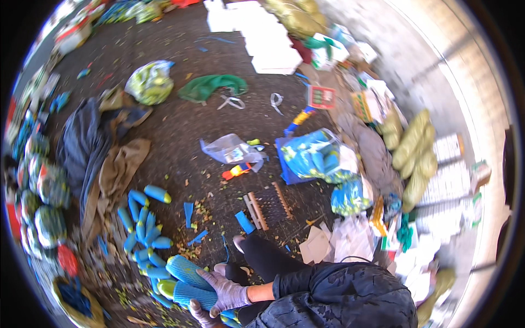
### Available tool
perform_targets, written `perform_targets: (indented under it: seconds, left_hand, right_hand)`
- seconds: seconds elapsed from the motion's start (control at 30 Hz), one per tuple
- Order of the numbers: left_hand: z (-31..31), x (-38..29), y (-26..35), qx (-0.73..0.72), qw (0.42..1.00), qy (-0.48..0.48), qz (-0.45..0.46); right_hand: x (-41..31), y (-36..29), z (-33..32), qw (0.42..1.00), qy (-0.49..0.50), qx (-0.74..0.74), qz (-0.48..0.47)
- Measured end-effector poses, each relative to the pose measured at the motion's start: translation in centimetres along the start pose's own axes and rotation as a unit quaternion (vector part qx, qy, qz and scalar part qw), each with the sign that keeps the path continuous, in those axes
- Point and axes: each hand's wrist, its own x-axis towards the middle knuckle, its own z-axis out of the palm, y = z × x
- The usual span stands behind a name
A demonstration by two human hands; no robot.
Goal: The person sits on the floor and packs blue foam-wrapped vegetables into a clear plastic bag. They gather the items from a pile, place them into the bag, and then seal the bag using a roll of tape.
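Observation:
My right hand (227,290), in a pale thin glove, spreads over a blue ribbed-foam-sleeved vegetable (192,294) and holds it. My left hand (202,315), also gloved, is beneath at the bottom edge, its thumb against the same bundle; the rest is cut off. Against that bundle lies another sleeved vegetable (186,270), touched by my right fingers. Between the two, a pale green vegetable end (167,288) sticks out. Several more sleeved green vegetables (147,231) lie heaped on the dark floor just beyond my hands.
A wooden-edged dark mesh piece (268,207) lies ahead, near a clear plastic bag (231,149). At right are bags of sleeved vegetables (313,153) and filled net sacks (416,151). Crumpled cloth (86,139) and wrapped bundles (51,225) line the left. Leaf litter and blue scraps (245,222) dot the floor.

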Motion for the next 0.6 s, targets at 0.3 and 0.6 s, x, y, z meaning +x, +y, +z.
perform_targets:
  seconds: [0.3,0.6]
  left_hand:
    - [13.3,0.8,-14.4,0.147,0.949,-0.173,-0.218]
    - [23.6,2.9,-31.3,0.3,0.883,-0.157,-0.326]
  right_hand:
    - [-12.1,14.6,-11.7,0.83,0.097,0.548,-0.032]
    - [-23.0,31.8,-31.5,0.657,0.301,0.692,-0.014]
